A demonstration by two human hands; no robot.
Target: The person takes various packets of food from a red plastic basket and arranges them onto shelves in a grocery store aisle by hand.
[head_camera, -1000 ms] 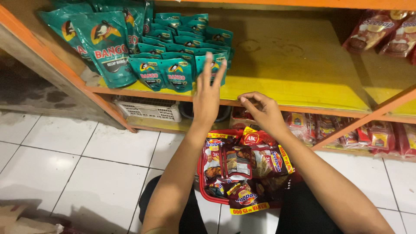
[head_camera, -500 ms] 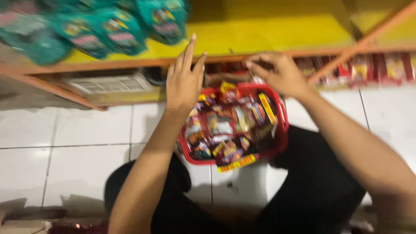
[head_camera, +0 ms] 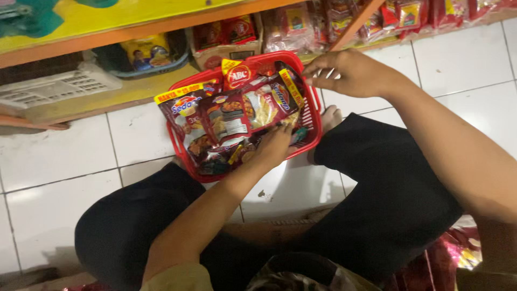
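i see the red plastic shopping basket (head_camera: 312,121) on the white tiled floor (head_camera: 59,172), crammed with red foil noodle and sauce packets (head_camera: 231,116). the lower packets are buried and indistinct. my left hand (head_camera: 274,148) reaches in, fingers hidden among them; grip undeterminable. my right hand (head_camera: 353,73) rests half-curled on the basket's far rim, pinching nothing visible.

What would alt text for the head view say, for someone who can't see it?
A seated person's left hand reaches into a red basket of snack packets on a white tiled floor, while the right hand rests on the basket's far rim. Behind it, low orange shelves hold more red packets and a white crate.
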